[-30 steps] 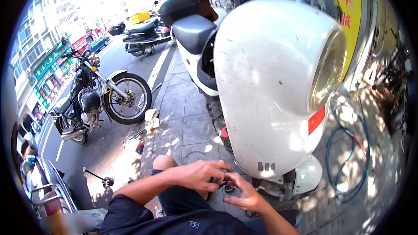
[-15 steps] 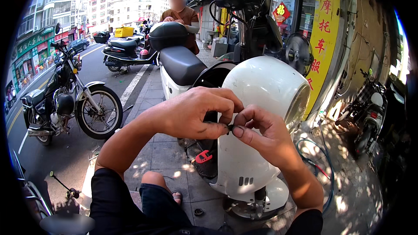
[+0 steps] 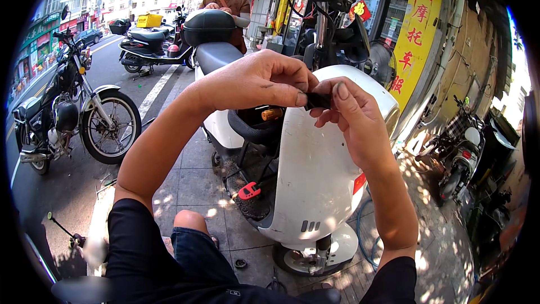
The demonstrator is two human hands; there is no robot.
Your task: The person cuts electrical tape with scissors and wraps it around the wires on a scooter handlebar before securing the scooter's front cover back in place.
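Outdoors, a white scooter (image 3: 306, 177) is standing on the pavement before a person who is working bare-handed above its front end. The left hand (image 3: 256, 81) is curling inward, its thumb and fingers nearly closed; the right hand (image 3: 360, 112) is bending its fingers behind its upright thumb. Between them, a small black piece (image 3: 319, 101) is resting pinched in both hands' fingertips, its outline partly hidden by the fingers.
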